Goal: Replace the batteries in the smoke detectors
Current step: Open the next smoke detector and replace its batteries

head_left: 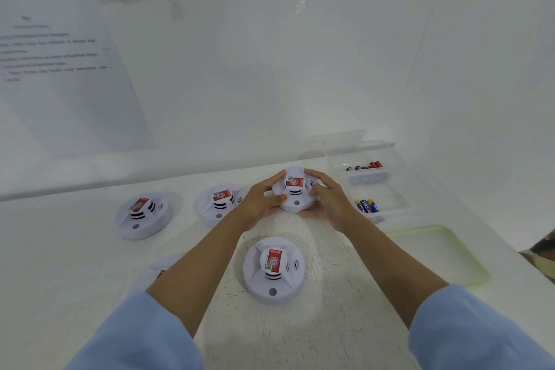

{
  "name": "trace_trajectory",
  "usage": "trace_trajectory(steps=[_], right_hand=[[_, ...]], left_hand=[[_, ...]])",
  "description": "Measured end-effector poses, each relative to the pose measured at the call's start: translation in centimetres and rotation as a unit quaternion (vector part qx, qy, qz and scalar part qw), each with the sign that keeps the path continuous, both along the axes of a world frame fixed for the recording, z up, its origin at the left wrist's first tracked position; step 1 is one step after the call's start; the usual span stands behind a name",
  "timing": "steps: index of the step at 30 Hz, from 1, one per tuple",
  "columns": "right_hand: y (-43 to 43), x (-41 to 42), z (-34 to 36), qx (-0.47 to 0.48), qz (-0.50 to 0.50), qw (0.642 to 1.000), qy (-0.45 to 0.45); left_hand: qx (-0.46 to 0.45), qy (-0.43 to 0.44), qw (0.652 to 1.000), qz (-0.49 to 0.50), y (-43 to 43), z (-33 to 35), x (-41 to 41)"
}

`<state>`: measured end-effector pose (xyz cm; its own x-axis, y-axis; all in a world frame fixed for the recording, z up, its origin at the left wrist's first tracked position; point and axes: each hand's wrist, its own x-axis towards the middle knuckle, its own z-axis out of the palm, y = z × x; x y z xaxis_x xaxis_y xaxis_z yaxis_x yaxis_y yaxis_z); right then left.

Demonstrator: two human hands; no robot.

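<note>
Hands clasp one smoke detector (295, 194): left grip (264, 200) and right grip (326, 200) curled round its rim

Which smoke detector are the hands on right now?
The far-right detector beside the battery tray, gripped between left hand and right hand; no other is held.
</note>
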<state>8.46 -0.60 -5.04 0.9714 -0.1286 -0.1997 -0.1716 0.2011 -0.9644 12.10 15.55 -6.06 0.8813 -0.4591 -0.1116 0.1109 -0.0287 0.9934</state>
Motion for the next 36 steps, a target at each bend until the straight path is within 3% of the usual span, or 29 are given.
trace_trajectory(steps=[36], right_hand=[[-0.21, -0.13, 0.14, -0.010, 0.018, 0.999, 0.033]], left_hand=[[0.027, -0.009, 1.000, -0.007, 0.22, -0.33, 0.60]])
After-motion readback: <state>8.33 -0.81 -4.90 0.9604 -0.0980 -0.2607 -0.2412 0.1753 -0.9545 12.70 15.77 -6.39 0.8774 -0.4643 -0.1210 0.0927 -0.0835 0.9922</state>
